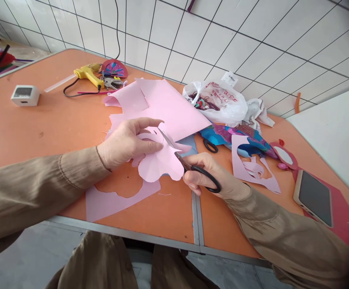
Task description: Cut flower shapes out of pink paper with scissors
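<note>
Seen from above, the left arm [42,186] reaches in from the left, the right arm [283,237] from the lower right, both in brown sleeves [81,168]. The left hand [126,142] points its thumb [151,147] and index finger [150,121] rightward, spread apart. The right hand [206,172], lower, curls its fingers [197,178] in a grip. Brown-clad legs [96,261] show below.

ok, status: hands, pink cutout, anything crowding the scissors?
Left hand pinching lobed pink cutout. Right hand on black-handled scissors, one blade visible over cutout. Large pink sheet close behind.

The long brown sleeves [36,190] are creased, seamed above the left cuff [102,159], and brown cloth [94,261] covers the legs.
</note>
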Tool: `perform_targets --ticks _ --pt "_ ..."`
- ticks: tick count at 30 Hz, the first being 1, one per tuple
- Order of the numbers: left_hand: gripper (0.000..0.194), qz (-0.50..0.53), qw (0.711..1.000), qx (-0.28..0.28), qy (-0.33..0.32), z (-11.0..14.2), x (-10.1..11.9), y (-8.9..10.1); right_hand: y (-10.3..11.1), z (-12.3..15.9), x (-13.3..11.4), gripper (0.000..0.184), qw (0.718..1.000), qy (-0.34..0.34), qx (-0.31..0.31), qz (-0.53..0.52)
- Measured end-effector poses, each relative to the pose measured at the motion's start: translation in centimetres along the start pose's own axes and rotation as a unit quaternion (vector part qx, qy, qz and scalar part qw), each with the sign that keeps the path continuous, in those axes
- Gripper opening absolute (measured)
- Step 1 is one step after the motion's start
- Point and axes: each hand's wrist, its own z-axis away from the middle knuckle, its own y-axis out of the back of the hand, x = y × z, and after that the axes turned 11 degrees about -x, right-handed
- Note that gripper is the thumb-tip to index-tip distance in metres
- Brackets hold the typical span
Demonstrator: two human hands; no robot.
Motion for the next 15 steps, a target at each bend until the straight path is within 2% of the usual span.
perform_targets --ticks 7,15 --pt "0.067 0.013 1.0 -0.023 0.006 0.1 0.4 -0.2 0.0 0.0 0.1 0.049 1.0 -0.002 0.006 -0.018" --pt "0.062 0.007 1.0 -0.019 -0.008 0.1 0.4 -0.3 0.4 -0.2 1.1 0.046 0.999 0.022 -0.014 -0.036"
